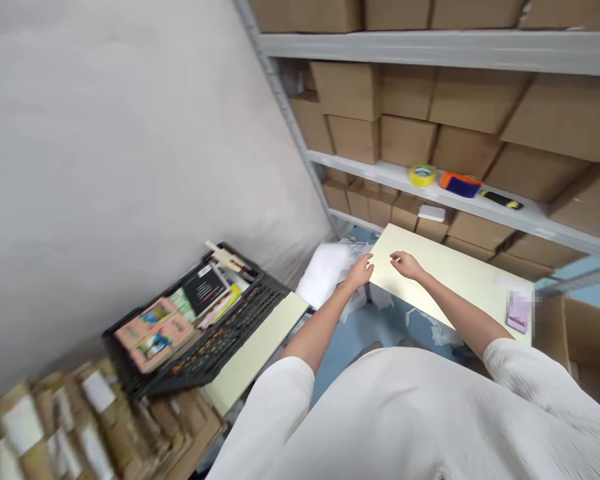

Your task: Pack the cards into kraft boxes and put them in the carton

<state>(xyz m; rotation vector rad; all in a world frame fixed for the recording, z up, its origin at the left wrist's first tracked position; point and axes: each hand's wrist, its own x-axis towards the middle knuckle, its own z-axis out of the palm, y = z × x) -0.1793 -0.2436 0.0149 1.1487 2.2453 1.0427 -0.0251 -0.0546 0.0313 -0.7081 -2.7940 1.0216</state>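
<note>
My left hand (360,271) reaches forward to the near corner of a pale cream table (445,273), fingers spread and touching its edge, holding nothing. Over the tabletop close beside it hovers my right hand (405,265), fingers loosely curled and apart, empty. Just left of my left hand, a white plastic bag (327,270) lies on the blue floor beside the table. Both arms come out of loose white sleeves.
A black crate (220,333) with books and flat packets stands on a second cream table at the left, stacked cardboard packs below it. Grey shelving with brown cartons fills the right; yellow tape (423,175), an orange-blue tool (460,183) and a pink item (519,313) lie nearby.
</note>
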